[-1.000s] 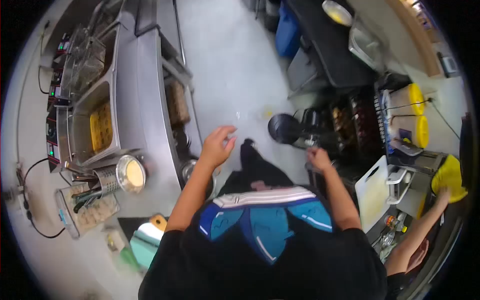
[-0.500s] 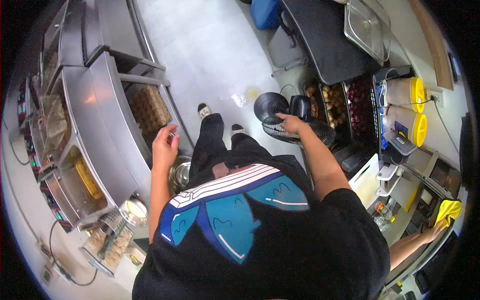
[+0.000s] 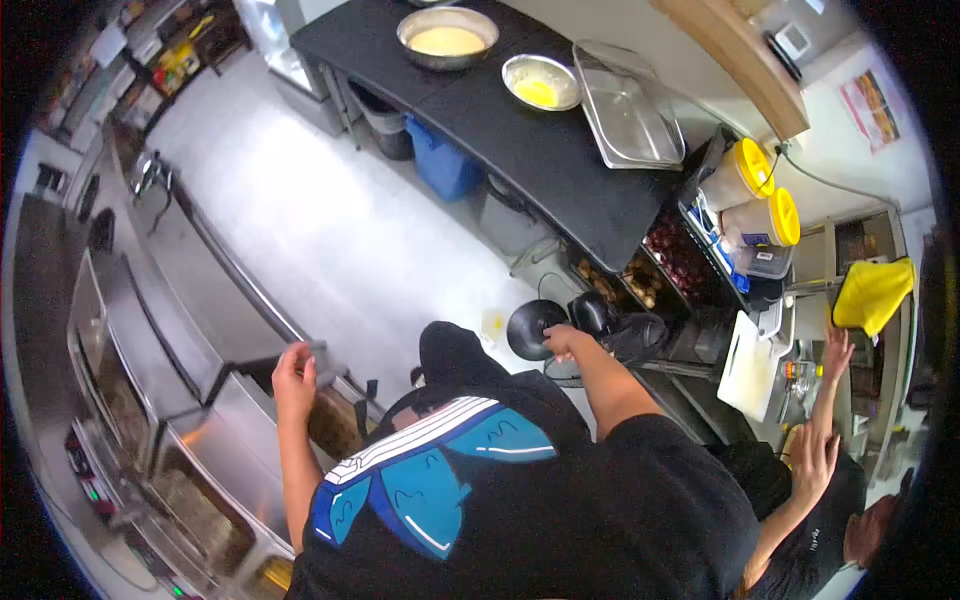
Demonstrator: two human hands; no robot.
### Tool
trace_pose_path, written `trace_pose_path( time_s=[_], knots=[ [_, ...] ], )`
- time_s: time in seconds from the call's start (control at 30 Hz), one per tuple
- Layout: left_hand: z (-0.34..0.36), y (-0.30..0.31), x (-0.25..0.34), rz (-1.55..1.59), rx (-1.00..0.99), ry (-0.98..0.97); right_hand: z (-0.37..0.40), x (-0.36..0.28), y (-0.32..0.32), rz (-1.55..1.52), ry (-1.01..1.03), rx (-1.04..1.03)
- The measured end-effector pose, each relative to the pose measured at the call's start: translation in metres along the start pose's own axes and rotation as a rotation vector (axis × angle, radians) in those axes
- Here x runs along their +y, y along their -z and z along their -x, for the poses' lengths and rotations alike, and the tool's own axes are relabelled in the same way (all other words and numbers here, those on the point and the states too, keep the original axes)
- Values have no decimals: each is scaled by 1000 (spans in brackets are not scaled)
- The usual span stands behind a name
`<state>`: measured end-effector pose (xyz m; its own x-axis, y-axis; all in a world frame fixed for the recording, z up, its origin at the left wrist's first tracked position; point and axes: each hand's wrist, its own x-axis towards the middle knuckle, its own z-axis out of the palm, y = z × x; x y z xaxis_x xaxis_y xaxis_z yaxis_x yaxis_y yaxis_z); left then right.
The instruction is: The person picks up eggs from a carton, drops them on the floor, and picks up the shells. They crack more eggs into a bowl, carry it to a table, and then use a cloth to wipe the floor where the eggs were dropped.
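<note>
My left hand (image 3: 296, 370) is raised beside the steel counter, its fingers loosely bent and apart, with nothing between them. My right hand (image 3: 565, 343) reaches forward with curled fingers. It overlaps the black round disc (image 3: 528, 328) of a fan in this view; I cannot tell whether it grips any part of it. Just beyond are the fan's black housing (image 3: 594, 312) and its blurred grille (image 3: 640, 332). At the far right, another person's hand (image 3: 837, 355) is just below a yellow cloth (image 3: 873, 298), and that person's other hand (image 3: 812, 465) is lower down.
A black table (image 3: 470, 95) bears a steel bowl of pale mixture (image 3: 447, 40), a bowl with yellow liquid (image 3: 541, 83) and a metal pan (image 3: 630, 110). Yellow-lidded tubs (image 3: 762, 215) stand near crates of onions (image 3: 675, 255). A yellow spill (image 3: 493, 325) marks the floor.
My view has swung so that more of the black table, its bowls and the aisle show. The other person's hand has come off the yellow cloth, and more of that person is visible.
</note>
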<state>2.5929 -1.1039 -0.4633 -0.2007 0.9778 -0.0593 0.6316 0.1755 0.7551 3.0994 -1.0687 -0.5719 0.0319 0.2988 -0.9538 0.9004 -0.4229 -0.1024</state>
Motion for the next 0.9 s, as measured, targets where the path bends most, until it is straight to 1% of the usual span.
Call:
trace_pose_path(
  time_s=[0.03, 0.07, 0.1, 0.13, 0.17, 0.2, 0.23, 0.27, 0.33, 0.37, 0.4, 0.43, 0.5, 0.6, 0.67, 0.7, 0.77, 0.8, 0.83, 0.87, 0.9],
  knots=[
    [-18, 3, -3, 21, -6, -22, 12, -17, 6, -35, -1, 12],
    [-38, 4, -9, 40, -8, -42, 20, -30, 16, -114, 43, 29],
    [-60, 8, -4, 59, -10, -62, 17, -40, 27, -221, 128, 90],
    [-76, 10, 2, -19, -4, -123, 13, -49, 37, -328, 211, 150],
    [-95, 13, 6, -15, -22, -121, 9, -57, 46, -436, 288, 207],
    [-113, 12, 7, -7, -45, -116, 11, -73, 63, -679, 338, 184],
    [-130, 8, 7, 2, -72, -105, 10, -88, 81, -772, 415, 242],
    [-149, 6, 1, 8, -83, -49, 8, -104, 101, -864, 490, 304],
    [-192, -4, -22, 10, -102, -47, 22, -140, 156, -1031, 569, 497],
    [-211, -6, -31, 6, -116, -41, 17, -152, 183, -1107, 596, 570],
    [-230, -6, -34, -73, -100, -84, 9, -163, 210, -1186, 616, 642],
    [-252, -8, -44, -88, -134, -47, 0, -171, 242, -1226, 600, 694],
    [-278, -11, -92, -126, -219, 50, -16, -181, 289, -1300, 539, 784],
    [-295, -2, -176, -16, -316, 246, -12, -216, 330, -1233, 471, 674],
    [-310, 11, -208, 37, -360, 467, -17, -251, 351, -1027, 460, 484],
    [-312, 17, -215, 68, -367, 589, -18, -271, 359, -911, 460, 378],
    [-310, 21, -234, -152, -296, 590, -20, -328, 380, -640, 493, 236],
    [-330, 29, -182, 122, -254, 898, -28, -361, 389, -581, 535, 158],
    [-330, 30, -217, 30, -295, 809, -30, -401, 399, -470, 626, 147],
    [-325, 31, -270, -536, -430, 231, -29, -445, 409, -355, 724, 133],
    [-355, 38, -207, -393, -287, 563, -27, -488, 417, -280, 778, 137]
  ],
)
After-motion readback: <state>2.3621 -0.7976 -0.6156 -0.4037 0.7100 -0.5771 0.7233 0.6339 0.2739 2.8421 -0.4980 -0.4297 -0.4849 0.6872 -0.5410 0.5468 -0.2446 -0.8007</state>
